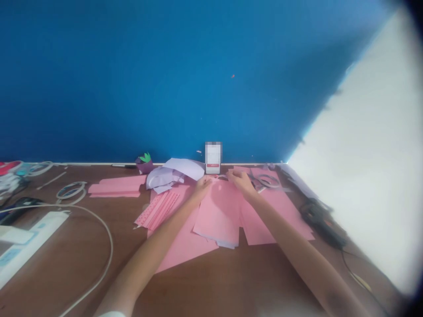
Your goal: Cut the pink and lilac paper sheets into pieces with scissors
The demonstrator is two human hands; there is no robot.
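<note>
My left hand and my right hand both grip the far edge of a stack of pink paper sheets, which lies on a larger pink sheet. Beside my left wrist lies a pleated pink paper strip with a dotted pattern. Past my right hand, a pair of scissors rests on another pink sheet. Crumpled white paper sits just beyond my left hand.
A brown wooden table meets a blue wall. A white box and a small purple pot with green leaves stand at the back. A black glue gun lies right, and a white cable curves left.
</note>
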